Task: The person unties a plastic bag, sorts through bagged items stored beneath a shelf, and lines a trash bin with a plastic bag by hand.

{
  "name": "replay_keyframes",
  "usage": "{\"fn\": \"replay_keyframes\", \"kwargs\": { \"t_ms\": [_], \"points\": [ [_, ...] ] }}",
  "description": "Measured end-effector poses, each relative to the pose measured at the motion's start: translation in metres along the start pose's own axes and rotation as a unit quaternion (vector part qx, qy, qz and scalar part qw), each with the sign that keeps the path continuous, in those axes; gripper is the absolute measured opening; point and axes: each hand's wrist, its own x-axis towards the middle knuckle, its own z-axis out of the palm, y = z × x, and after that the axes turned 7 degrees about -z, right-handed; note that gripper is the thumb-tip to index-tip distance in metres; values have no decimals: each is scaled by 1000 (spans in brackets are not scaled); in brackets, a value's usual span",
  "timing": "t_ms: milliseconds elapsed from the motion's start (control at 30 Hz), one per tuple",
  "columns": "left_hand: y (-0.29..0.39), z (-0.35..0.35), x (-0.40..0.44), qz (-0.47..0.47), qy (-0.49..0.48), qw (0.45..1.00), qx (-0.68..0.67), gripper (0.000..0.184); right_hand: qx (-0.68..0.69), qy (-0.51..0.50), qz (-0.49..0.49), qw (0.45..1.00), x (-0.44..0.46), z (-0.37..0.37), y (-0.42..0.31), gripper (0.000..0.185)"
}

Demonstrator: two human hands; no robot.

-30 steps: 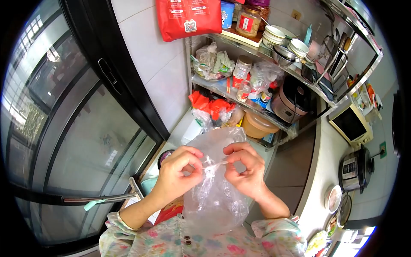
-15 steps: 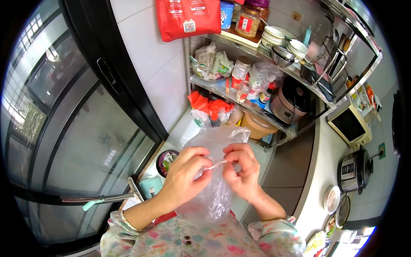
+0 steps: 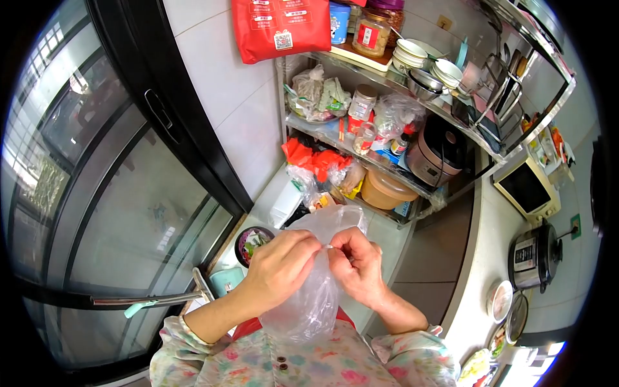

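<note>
A clear plastic bag [image 3: 308,309] hangs in front of my floral top, its upper part puffed out beyond my hands. My left hand [image 3: 282,266] is closed, fingers pinching a gathered part of the bag from the left. Close beside it my right hand [image 3: 356,261] pinches the bag too, thumb and forefinger pressed together. A small twisted whitish bit of plastic shows between the fingertips of both hands. The fingertips nearly touch, and the details of the grip are partly hidden.
A metal shelf rack [image 3: 322,129] ahead holds jars, bowls and a rice cooker [image 3: 437,151]. A black-framed sliding glass door [image 3: 161,187] stands left. On the right, a counter [image 3: 474,284] carries an electric pressure cooker [image 3: 532,255] and a microwave [image 3: 527,184]. A trash bin [image 3: 251,244] sits low on the left.
Both hands have drawn closer together, and the twisted strip between them looks shorter. The bag's top has sunk slightly, uncovering items beneath the shelf.
</note>
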Motion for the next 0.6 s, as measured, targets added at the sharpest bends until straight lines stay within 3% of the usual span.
{"fn": "replay_keyframes", "kwargs": {
  "t_ms": [133,233,267,333,367,467,533,600],
  "points": [
    [-1,3,-4,20,22,1000,3,21,-1,12,49,999,2,-2,0,4],
    [-4,3,-7,-2,19,997,-72,16,-13,-10,74,997,5,-9,9,3],
    [-5,6,-9,-55,20,988,-146,14,15,-8,89,996,4,-10,11,4],
    [-5,11,-18,-159,24,943,-290,13,71,-4,117,991,2,-11,17,5],
    [0,11,-19,-259,40,834,-485,13,89,13,124,988,1,-13,23,5],
    [-2,6,-13,-214,53,873,-435,14,103,42,112,987,-2,-15,29,6],
    [-1,4,-10,-135,37,960,-243,15,66,28,56,996,-3,-10,17,6],
    [9,2,0,-64,10,997,-45,17,26,10,9,1000,-2,-9,6,8]
  ]
}}
